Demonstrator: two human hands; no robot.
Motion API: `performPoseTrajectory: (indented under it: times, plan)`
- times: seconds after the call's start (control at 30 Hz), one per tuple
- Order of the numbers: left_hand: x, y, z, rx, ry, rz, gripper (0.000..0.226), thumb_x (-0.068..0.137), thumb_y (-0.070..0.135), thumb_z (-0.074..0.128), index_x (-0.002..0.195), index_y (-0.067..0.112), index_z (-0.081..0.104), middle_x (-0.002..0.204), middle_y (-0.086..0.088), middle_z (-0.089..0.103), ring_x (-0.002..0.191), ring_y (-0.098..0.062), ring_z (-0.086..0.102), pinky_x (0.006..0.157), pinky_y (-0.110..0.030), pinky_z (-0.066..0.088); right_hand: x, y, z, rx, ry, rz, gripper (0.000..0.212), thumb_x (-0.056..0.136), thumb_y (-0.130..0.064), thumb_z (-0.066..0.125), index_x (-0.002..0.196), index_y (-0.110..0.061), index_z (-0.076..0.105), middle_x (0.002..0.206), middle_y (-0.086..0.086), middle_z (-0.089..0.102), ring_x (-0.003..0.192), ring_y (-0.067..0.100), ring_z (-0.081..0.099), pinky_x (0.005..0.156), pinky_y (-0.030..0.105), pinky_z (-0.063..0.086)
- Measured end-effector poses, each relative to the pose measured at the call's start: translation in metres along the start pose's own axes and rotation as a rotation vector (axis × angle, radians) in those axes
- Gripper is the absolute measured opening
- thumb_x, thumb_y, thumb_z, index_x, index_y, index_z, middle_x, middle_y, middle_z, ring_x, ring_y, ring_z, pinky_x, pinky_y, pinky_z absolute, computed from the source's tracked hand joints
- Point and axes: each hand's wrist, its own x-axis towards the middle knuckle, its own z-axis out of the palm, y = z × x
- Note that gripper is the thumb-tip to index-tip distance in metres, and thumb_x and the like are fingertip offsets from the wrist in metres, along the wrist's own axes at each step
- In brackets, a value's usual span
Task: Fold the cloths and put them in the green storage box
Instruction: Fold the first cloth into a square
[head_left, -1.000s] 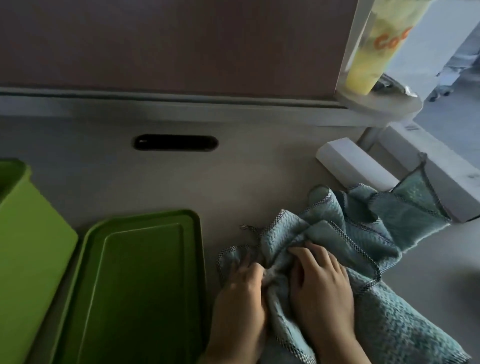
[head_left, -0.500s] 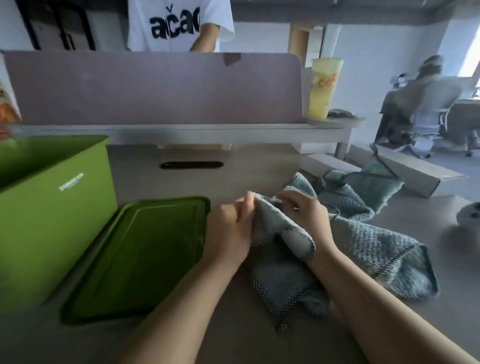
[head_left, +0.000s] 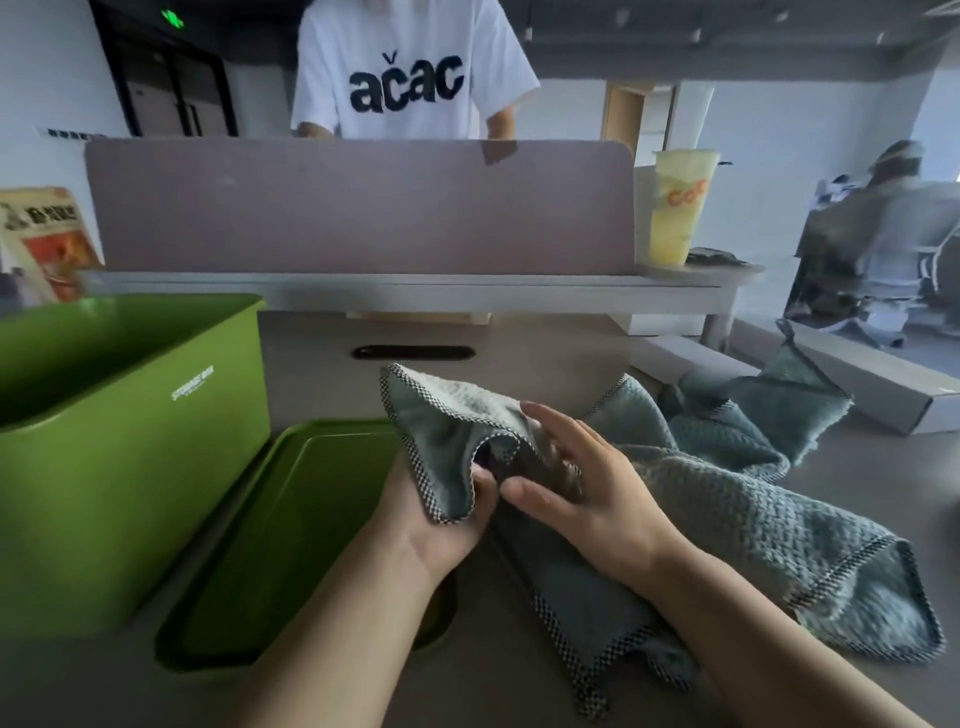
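I hold a grey-blue cloth (head_left: 447, 431) with a checked hem above the desk, its lower part trailing down to the desk surface. My left hand (head_left: 441, 525) pinches its hanging corner from below. My right hand (head_left: 582, 488) lies against the cloth with fingers spread, its thumb beside my left fingers. More cloths (head_left: 737, 493) of the same kind lie in a crumpled heap to the right. The green storage box (head_left: 130, 447) stands open at the left, and its green lid (head_left: 291, 530) lies flat beside it, partly under my left arm.
A mauve desk divider (head_left: 358, 208) runs along the back, with a person in a white T-shirt (head_left: 410, 78) behind it. A yellow drink cup (head_left: 678, 208) stands on the shelf at right. Long white cardboard boxes (head_left: 883, 384) lie at the far right. A cable slot (head_left: 413, 353) sits mid-desk.
My head has tilted up, so the room came into view. Both hands lifted one cloth off the heap; my right hand has opened out against it while my left keeps the corner.
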Motion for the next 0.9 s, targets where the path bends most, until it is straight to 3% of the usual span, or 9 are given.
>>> performPoseTrajectory:
  times: [0.07,0.2,0.37,0.53,0.63,0.67,0.77,0.83,0.9]
  plan:
    - [-0.003,0.003,0.004,-0.003,-0.024,-0.103,0.041,0.089,0.021,0.039,0.068,0.004,0.070,0.065,-0.008,0.063,0.047,-0.012,0.052,0.031,-0.011,0.033,0.002,-0.001,0.005,-0.126,0.072,-0.023,0.069,0.070,-0.059,0.066,0.132,-0.032,0.052,0.109,-0.017,0.060,0.093,-0.009,0.055,0.079,0.000,0.036]
    - [-0.004,0.008,0.006,0.074,-0.101,-0.255,0.042,0.083,0.037,0.045,0.077,0.007,0.073,0.072,-0.008,0.064,0.049,-0.015,0.056,0.033,-0.010,0.028,0.005,-0.001,0.005,-0.102,0.207,0.042,0.013,0.084,-0.029,0.066,0.090,-0.017,0.066,0.070,-0.002,0.065,0.065,0.010,0.055,0.065,0.023,0.044]
    - [-0.009,0.007,0.010,0.137,-0.263,-0.320,0.063,0.087,0.063,0.039,0.103,0.010,0.069,0.082,-0.009,0.064,0.051,-0.018,0.056,0.037,-0.016,0.036,0.010,-0.011,-0.004,0.015,0.360,0.141,0.034,0.089,-0.020,0.056,0.062,-0.004,0.042,0.052,0.004,0.041,0.052,0.012,0.031,0.053,0.032,0.031]
    - [-0.014,0.007,0.014,0.099,-0.268,-0.291,0.037,0.067,0.032,0.053,0.092,0.006,0.064,0.080,-0.012,0.053,0.048,-0.023,0.053,0.040,-0.015,0.033,0.013,-0.016,-0.013,0.501,0.416,0.444,0.041,0.089,-0.035,0.056,0.062,-0.005,0.053,0.059,0.011,0.049,0.057,0.018,0.047,0.056,0.036,0.042]
    - [-0.011,0.008,0.006,-0.006,-0.391,-0.304,0.042,0.056,0.012,0.063,0.096,-0.001,0.067,0.086,-0.020,0.066,0.066,-0.033,0.067,0.050,-0.031,0.052,0.011,-0.023,-0.018,0.739,0.316,0.535,0.036,0.088,-0.037,0.061,0.071,-0.009,0.076,0.062,0.008,0.067,0.064,0.016,0.067,0.064,0.037,0.053]
    - [-0.013,0.007,0.006,-0.041,-0.489,-0.313,0.048,0.058,0.005,0.064,0.105,-0.005,0.066,0.096,-0.023,0.069,0.082,-0.036,0.069,0.065,-0.039,0.056,0.012,-0.024,-0.020,0.798,0.291,0.506,0.023,0.081,-0.042,0.068,0.081,-0.020,0.077,0.066,0.005,0.071,0.069,0.011,0.069,0.066,0.034,0.053]
    - [-0.022,0.003,0.015,0.201,-0.700,-0.208,0.075,0.058,-0.004,0.062,0.132,0.007,0.055,0.122,-0.016,0.064,0.110,-0.028,0.061,0.094,-0.039,0.044,0.007,-0.023,-0.023,0.918,0.293,0.489,0.048,0.020,-0.049,0.093,0.047,-0.016,0.071,0.051,-0.007,0.069,0.051,0.001,0.066,0.052,0.017,0.051]
    - [-0.029,-0.004,0.024,0.513,-0.799,-0.054,0.083,0.062,-0.013,0.059,0.139,0.019,0.048,0.130,-0.011,0.058,0.118,-0.026,0.054,0.094,-0.037,0.039,0.002,-0.023,-0.025,1.000,0.311,0.504,0.024,0.073,-0.008,0.080,0.060,-0.016,0.061,0.034,-0.012,0.057,0.033,-0.003,0.056,0.036,0.013,0.044]
    - [-0.032,-0.010,0.031,0.726,-0.763,0.079,0.090,0.065,-0.022,0.064,0.141,0.023,0.043,0.135,-0.012,0.057,0.123,-0.024,0.053,0.093,-0.031,0.042,0.001,-0.027,-0.028,1.005,0.294,0.548,0.054,0.098,0.007,0.029,0.058,-0.014,0.058,0.032,-0.009,0.055,0.031,-0.001,0.055,0.034,0.014,0.043]
